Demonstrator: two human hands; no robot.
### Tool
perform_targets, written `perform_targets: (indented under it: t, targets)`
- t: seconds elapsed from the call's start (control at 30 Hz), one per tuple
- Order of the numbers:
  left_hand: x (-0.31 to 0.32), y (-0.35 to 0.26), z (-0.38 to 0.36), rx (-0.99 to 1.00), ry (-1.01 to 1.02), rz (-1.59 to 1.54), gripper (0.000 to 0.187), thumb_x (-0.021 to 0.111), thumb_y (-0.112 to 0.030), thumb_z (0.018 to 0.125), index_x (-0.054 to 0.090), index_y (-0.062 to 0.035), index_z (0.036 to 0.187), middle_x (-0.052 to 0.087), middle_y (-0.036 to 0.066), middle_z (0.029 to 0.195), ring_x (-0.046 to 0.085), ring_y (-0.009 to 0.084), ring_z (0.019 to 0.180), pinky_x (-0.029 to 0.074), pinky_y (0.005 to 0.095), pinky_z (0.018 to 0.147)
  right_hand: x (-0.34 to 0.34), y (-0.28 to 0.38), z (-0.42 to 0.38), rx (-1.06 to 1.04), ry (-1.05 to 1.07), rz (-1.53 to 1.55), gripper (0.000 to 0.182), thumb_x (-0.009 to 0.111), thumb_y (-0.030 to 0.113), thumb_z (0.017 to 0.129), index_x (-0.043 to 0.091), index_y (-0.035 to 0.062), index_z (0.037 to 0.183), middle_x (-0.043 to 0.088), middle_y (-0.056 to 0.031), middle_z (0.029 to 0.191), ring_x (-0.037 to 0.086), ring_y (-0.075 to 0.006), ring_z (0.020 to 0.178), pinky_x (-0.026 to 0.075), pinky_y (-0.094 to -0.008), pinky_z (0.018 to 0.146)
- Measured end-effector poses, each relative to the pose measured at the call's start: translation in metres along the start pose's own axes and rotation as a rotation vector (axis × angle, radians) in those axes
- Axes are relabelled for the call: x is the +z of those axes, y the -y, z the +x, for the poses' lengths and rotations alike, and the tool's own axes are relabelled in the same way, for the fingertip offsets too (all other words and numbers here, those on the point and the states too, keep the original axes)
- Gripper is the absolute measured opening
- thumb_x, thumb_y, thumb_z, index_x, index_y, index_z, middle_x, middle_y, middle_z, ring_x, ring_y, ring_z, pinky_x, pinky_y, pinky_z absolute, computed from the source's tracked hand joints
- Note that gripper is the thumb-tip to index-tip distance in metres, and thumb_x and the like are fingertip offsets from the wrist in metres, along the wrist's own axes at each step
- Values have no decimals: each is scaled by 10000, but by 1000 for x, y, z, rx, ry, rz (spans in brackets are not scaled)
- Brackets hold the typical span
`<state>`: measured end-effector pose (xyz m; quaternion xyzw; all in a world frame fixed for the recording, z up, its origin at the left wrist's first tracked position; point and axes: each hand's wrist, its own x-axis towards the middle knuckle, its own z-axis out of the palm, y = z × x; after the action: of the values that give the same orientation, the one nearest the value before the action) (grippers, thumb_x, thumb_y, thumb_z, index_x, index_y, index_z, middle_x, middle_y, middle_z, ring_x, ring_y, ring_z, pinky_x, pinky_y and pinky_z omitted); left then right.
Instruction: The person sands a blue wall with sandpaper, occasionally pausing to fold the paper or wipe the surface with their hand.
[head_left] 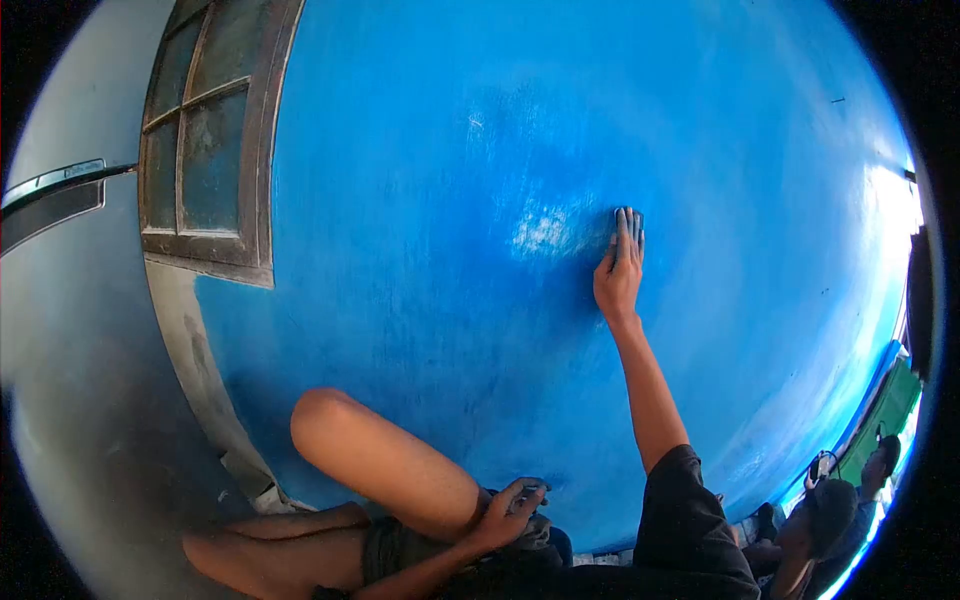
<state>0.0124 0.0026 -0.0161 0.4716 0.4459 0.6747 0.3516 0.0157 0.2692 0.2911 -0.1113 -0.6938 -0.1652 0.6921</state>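
Note:
My right hand [621, 270] reaches up and presses a small dark flat pad [640, 216] against the blue wall [430, 230]. Its fingers lie along the pad, and only the pad's edges show around them. A glossy patch of the wall lies just left of this hand. Low in the view, my left hand [502, 520] rests by my raised thigh with its fingers curled around something greyish, mostly hidden, that I cannot make out.
A wooden window frame [258, 170] with several panes is set in the wall at upper left. Beside it stands a grey surface [90, 400]. At lower right are two people [835, 520] in dark caps, near a green panel [885, 420]. My bent knees take up the lower left.

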Motion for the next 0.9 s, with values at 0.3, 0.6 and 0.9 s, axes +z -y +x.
perform_targets:
  t: [0.3,0.6,0.9]
  targets:
    - [-8,26,16,164,-28,199,246,600,-214,1017,603,-11,1157,633,58,992,587,82,845,504,263,674,-18,-25,47,102,-316,195,492,381,-56,977,397,-39,1468,462,-242,1477,436,-333,1392,379,-373,1109]
    - [3,9,6,-157,81,-117,255,606,-214,1013,603,-6,1160,637,47,1019,599,116,983,543,282,692,-29,-31,66,-230,-51,-199,451,379,-6,992,456,-27,1436,421,-241,1504,328,-376,1448,240,-469,1190]
    - [4,13,4,-49,25,-46,178,619,-174,1000,628,-36,1111,680,56,1014,655,153,872,546,308,751,-10,-37,56,-138,62,-179,594,414,-50,904,357,-6,1493,348,-213,1557,282,-373,1468,191,-486,1220]
